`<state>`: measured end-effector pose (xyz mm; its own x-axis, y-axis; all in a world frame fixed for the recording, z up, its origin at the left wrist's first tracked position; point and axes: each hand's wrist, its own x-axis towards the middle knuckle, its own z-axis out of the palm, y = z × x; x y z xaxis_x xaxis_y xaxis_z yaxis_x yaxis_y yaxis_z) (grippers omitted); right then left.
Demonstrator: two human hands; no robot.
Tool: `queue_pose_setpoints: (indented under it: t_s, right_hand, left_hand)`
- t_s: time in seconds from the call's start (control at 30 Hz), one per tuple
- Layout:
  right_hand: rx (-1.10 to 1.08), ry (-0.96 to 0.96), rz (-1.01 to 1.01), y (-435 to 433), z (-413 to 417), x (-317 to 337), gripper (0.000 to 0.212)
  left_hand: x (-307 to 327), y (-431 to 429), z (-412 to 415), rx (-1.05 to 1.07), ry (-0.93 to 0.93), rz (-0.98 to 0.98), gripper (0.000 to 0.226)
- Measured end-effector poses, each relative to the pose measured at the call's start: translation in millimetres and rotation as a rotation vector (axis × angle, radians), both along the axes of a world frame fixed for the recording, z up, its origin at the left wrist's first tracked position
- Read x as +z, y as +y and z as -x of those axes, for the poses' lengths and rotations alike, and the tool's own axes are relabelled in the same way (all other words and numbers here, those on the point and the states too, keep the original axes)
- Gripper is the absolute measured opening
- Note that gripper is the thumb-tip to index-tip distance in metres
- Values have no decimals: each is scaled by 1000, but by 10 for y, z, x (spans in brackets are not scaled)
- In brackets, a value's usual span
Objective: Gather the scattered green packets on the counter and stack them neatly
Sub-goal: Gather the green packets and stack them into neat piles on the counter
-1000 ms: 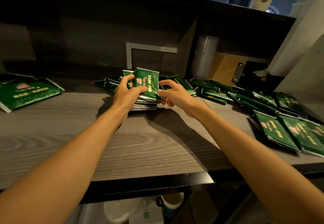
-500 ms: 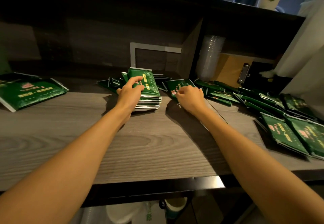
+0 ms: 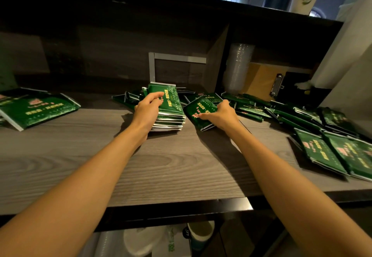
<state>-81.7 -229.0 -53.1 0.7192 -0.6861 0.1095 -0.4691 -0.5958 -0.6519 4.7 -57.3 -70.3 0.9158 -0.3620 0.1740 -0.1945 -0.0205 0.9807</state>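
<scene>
Centrally, left hand [image 3: 148, 108] gripping packet stack [image 3: 171, 121], right hand [image 3: 219, 114] pinching loose packet [image 3: 198, 106] beside it

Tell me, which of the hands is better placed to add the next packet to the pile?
Probably the right hand: it grips a loose packet lying just beside the stack, while the left hand holds the stack's side and top, steadying it.

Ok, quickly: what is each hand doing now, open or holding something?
Left hand: holds the stack of green packets.
Right hand: grips a single green packet.
</scene>
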Motion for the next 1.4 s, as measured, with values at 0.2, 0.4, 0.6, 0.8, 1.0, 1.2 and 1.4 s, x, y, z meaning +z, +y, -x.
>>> queue_pose_setpoints:
  t_s: [0.2, 0.4, 0.6, 0.8, 1.0, 1.2, 1.4]
  right_hand:
    - [31, -403, -389, 88, 27, 111, 45]
    - [297, -501, -662, 337, -2, 142, 49]
    - [408, -313, -270, 474, 3, 38, 51]
    - [404, -317, -123, 491, 10, 40, 57]
    - [395, -241, -86, 437, 61, 164, 41]
    - [267, -73, 146, 214, 558, 86, 47]
    - [-34, 160, 536, -113, 1086, -24, 39]
  left_hand:
    - [12, 13, 32, 28, -2, 0, 30]
    - [38, -20, 95, 24, -21, -56, 36]
    - [96, -23, 179, -15, 23, 41, 49]
    - [135, -7, 264, -109, 3, 66, 60]
    - [192, 48, 359, -104, 193, 158, 77]
    - [323, 5, 563, -207, 260, 106, 74]
    - [337, -205, 985, -318, 257, 56, 70]
